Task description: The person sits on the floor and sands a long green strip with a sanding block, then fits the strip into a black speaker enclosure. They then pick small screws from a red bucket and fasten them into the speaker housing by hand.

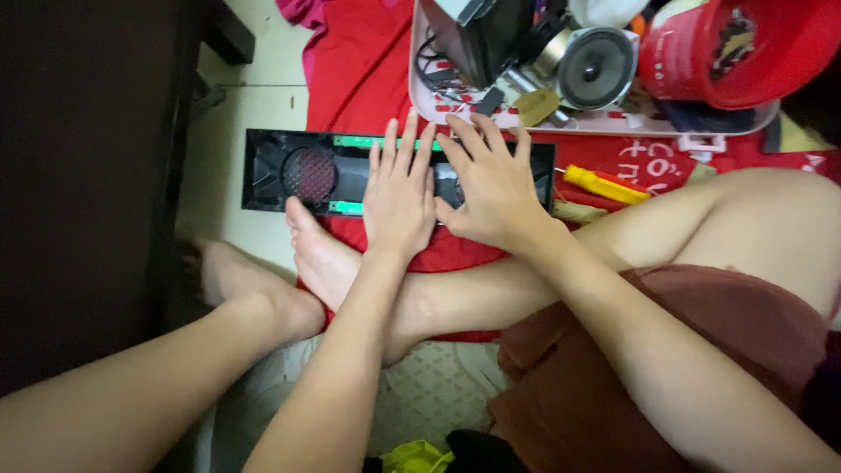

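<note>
Two hands, the left hand (399, 197) and the right hand (495, 184), are lying on one long black speaker box (289, 171). One yellow screwdriver (604, 185) is lying nearby. One red bucket (736, 48) and one round speaker (596, 67) are sitting in one tray (420, 96).

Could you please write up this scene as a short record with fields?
setting: person seated on the floor, legs crossed, red cloth under the work
work piece: long black speaker case, lying flat, round red grille at its left end
left hand: flat on the case, fingers spread
right hand: flat on the case beside it
nearby: yellow screwdriver right of the case; tray behind with a loose speaker; red bucket
</note>
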